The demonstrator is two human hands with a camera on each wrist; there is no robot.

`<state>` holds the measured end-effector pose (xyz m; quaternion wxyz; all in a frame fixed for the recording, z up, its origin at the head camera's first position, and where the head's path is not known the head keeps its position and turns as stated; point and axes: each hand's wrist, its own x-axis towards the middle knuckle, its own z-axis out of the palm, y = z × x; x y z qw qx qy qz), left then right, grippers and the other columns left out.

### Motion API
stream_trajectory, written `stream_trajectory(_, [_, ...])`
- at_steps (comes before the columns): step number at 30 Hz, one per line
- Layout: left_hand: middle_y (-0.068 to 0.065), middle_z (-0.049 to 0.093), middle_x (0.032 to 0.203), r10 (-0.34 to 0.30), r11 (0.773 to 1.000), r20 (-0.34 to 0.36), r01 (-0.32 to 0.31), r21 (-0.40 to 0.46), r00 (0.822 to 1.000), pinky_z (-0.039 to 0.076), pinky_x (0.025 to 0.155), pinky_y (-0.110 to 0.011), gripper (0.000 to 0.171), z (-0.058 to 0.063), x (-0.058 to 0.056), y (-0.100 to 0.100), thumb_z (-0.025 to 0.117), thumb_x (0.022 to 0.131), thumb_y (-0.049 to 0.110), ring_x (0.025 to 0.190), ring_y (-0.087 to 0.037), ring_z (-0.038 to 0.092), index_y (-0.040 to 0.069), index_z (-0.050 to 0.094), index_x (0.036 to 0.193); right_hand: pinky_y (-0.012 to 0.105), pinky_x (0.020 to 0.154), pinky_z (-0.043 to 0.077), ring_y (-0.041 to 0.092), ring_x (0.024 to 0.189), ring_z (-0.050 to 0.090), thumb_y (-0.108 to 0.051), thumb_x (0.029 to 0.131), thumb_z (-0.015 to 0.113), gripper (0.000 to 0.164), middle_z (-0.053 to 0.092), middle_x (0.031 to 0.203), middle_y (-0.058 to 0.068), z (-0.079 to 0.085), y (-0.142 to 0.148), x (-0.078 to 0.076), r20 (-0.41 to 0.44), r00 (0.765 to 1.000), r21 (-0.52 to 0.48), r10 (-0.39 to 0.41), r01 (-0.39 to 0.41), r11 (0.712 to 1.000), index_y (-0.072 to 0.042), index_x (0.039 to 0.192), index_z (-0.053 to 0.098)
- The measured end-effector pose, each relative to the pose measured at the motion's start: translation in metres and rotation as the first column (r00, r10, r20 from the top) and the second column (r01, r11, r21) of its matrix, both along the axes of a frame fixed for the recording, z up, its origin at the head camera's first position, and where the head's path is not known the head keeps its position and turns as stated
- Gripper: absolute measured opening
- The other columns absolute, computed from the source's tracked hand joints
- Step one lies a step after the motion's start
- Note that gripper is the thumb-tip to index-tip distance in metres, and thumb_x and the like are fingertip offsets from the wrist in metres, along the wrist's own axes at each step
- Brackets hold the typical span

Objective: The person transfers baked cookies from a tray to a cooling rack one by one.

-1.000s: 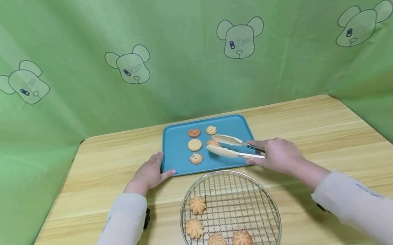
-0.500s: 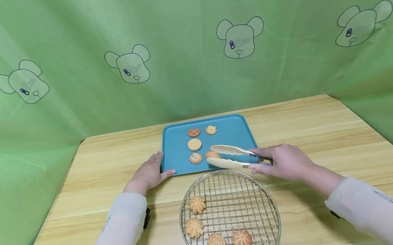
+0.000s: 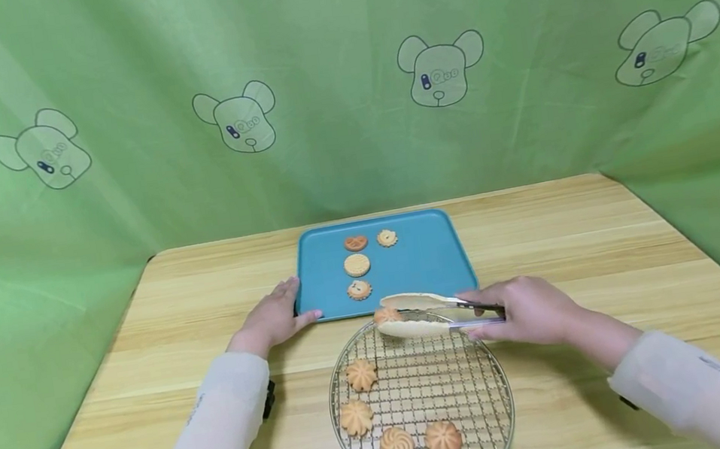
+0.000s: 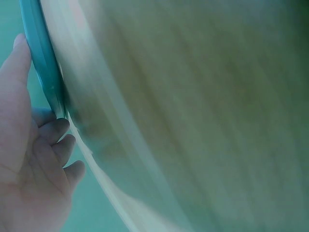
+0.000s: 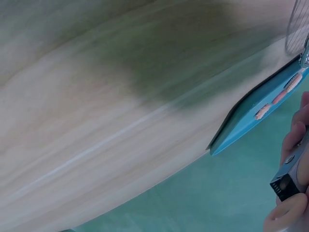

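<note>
My right hand (image 3: 538, 309) grips a pair of tongs (image 3: 415, 329) with pale scalloped tips and metal arms. Between the tips sits a round fluted cookie (image 3: 386, 316), over the far rim of a round wire cooling rack (image 3: 413, 369). My left hand (image 3: 273, 316) holds the front left corner of a blue tray (image 3: 428, 253), thumb at the front rim and fingers along the side. The left wrist view shows those fingers against the tray edge (image 4: 41, 53). In the right wrist view the end of the tongs (image 5: 289, 179) pokes out of my hand.
Several cookies lie on the tray, among them a round pale one (image 3: 356, 265) and a brown pretzel-shaped one (image 3: 356, 243). Several more, such as a swirled cookie (image 3: 398, 447), rest on the rack's left and near side. A green curtain (image 3: 351, 157) hangs behind the wooden table (image 3: 581, 241).
My right hand has drawn the tongs and the cookie toward me, off the tray and over the rack's far edge. The left hand has stayed at the tray corner.
</note>
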<state>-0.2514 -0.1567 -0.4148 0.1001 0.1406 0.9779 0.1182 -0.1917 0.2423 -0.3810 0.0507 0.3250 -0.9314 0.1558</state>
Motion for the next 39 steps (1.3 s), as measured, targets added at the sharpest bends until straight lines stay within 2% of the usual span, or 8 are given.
stream_trajectory(3, [-0.019, 0.019, 0.154, 0.001, 1.0, -0.005, -0.001, 0.005, 1.0, 0.019, 0.114, -0.046, 0.089, 0.0005, 0.0003, 0.0001, 0.051, 0.092, 0.056, 0.141, -0.035, 0.018, -0.004, 0.018, 0.149, 0.02, 0.049, 0.043, -0.004, 0.045, 0.034, -0.053, 0.076, 0.074, 0.066, 0.072, 0.098, 0.004, 0.0011, 0.0001, 0.0013, 0.016, 0.999, 0.002, 0.033, -0.033, 0.999, -0.011, 0.125, 0.065])
stream_trajectory(7, [-0.02, 0.02, 0.154, 0.001, 1.0, -0.009, -0.001, 0.007, 1.0, 0.019, 0.114, -0.046, 0.088, 0.0003, 0.0005, 0.0004, 0.052, 0.093, 0.054, 0.141, -0.035, 0.019, -0.004, 0.018, 0.149, 0.018, 0.041, 0.034, -0.005, 0.044, 0.032, -0.053, 0.077, 0.073, 0.064, 0.07, 0.091, -0.006, 0.0026, 0.0004, 0.0028, 0.046, 0.996, 0.001, 0.078, -0.079, 0.997, -0.01, 0.123, 0.066])
stream_trajectory(14, [-0.02, 0.02, 0.154, 0.008, 1.0, -0.004, -0.008, 0.011, 1.0, 0.019, 0.114, -0.047, 0.088, 0.0004, 0.0007, 0.0003, 0.051, 0.092, 0.055, 0.141, -0.036, 0.019, -0.003, 0.018, 0.15, 0.017, 0.042, 0.034, -0.005, 0.048, 0.033, -0.05, 0.074, 0.077, 0.062, 0.062, 0.08, -0.018, 0.0036, 0.0014, 0.0058, 0.059, 0.985, 0.011, 0.161, -0.162, 0.987, -0.01, 0.121, 0.067])
stream_trajectory(20, [-0.019, 0.019, 0.154, 0.01, 1.0, 0.002, -0.01, 0.014, 1.0, 0.018, 0.114, -0.046, 0.089, 0.0005, 0.0006, -0.0004, 0.051, 0.092, 0.056, 0.141, -0.034, 0.017, -0.002, 0.017, 0.15, 0.017, 0.048, 0.04, -0.006, 0.051, 0.036, -0.049, 0.073, 0.078, 0.061, 0.067, 0.083, -0.012, 0.0026, 0.0014, 0.006, 0.04, 0.968, 0.0, 0.249, -0.249, 0.968, -0.01, 0.119, 0.069])
stream_trajectory(24, [-0.02, 0.019, 0.154, 0.008, 1.0, -0.001, -0.008, 0.013, 1.0, 0.019, 0.114, -0.046, 0.089, 0.0004, 0.0006, -0.0005, 0.051, 0.092, 0.056, 0.141, -0.035, 0.018, -0.003, 0.017, 0.15, 0.023, 0.058, 0.052, -0.003, 0.062, 0.054, -0.049, 0.073, 0.078, 0.06, 0.072, 0.092, -0.004, 0.0027, 0.0005, 0.0064, 0.025, 0.956, 0.0, 0.294, -0.294, 0.956, -0.01, 0.118, 0.069])
stream_trajectory(27, [-0.02, 0.019, 0.154, 0.008, 1.0, -0.001, -0.008, 0.011, 1.0, 0.019, 0.114, -0.046, 0.089, 0.0006, 0.0006, -0.0005, 0.051, 0.092, 0.056, 0.141, -0.035, 0.018, -0.003, 0.017, 0.15, 0.027, 0.065, 0.056, 0.001, 0.071, 0.062, -0.05, 0.074, 0.078, 0.06, 0.072, 0.096, -0.001, 0.0032, -0.0006, 0.0072, 0.024, 0.951, 0.008, 0.309, -0.309, 0.951, -0.01, 0.118, 0.069])
stream_trajectory(39, [-0.02, 0.02, 0.154, 0.005, 1.0, 0.004, -0.005, 0.014, 1.0, 0.019, 0.114, -0.046, 0.09, -0.0006, 0.0005, -0.0004, 0.051, 0.092, 0.056, 0.141, -0.035, 0.018, -0.003, 0.017, 0.15, 0.015, 0.051, 0.043, -0.008, 0.053, 0.04, -0.051, 0.075, 0.076, 0.06, 0.071, 0.093, -0.005, 0.0021, -0.003, 0.0088, 0.059, 0.929, 0.003, 0.366, -0.367, 0.93, -0.014, 0.12, 0.067])
